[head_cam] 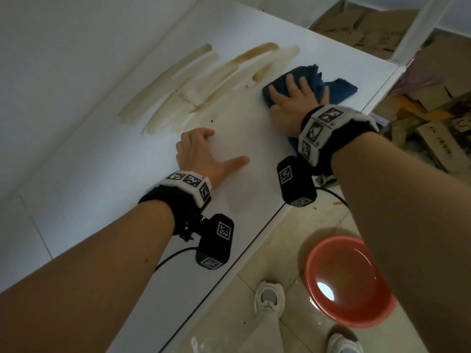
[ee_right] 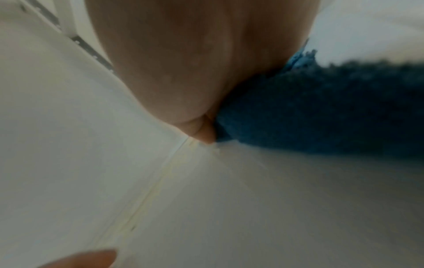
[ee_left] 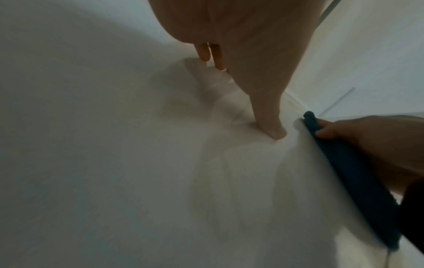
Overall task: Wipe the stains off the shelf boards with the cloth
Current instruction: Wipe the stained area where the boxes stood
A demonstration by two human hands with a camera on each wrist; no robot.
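A white shelf board (head_cam: pixel 132 174) runs diagonally through the head view, with long brown stain streaks (head_cam: pixel 193 85) across its far half. A dark blue cloth (head_cam: pixel 308 80) lies on the board to the right of the streaks. My right hand (head_cam: pixel 293 98) presses flat on the cloth with spread fingers. In the right wrist view the cloth (ee_right: pixel 321 108) shows under the palm. My left hand (head_cam: pixel 204 151) rests on the bare board nearer to me, thumb out, fingers bent at the tips and holding nothing. The left wrist view shows that thumb (ee_left: pixel 273 127) touching the board and the cloth (ee_left: pixel 344 163) at the right.
A red basin (head_cam: pixel 349 281) of water stands on the tiled floor beside the board's right edge, near my white shoes (head_cam: pixel 270 296). Flattened cardboard boxes (head_cam: pixel 433 118) are piled beyond the board at the right. A white wall (head_cam: pixel 63 59) borders the board on the left.
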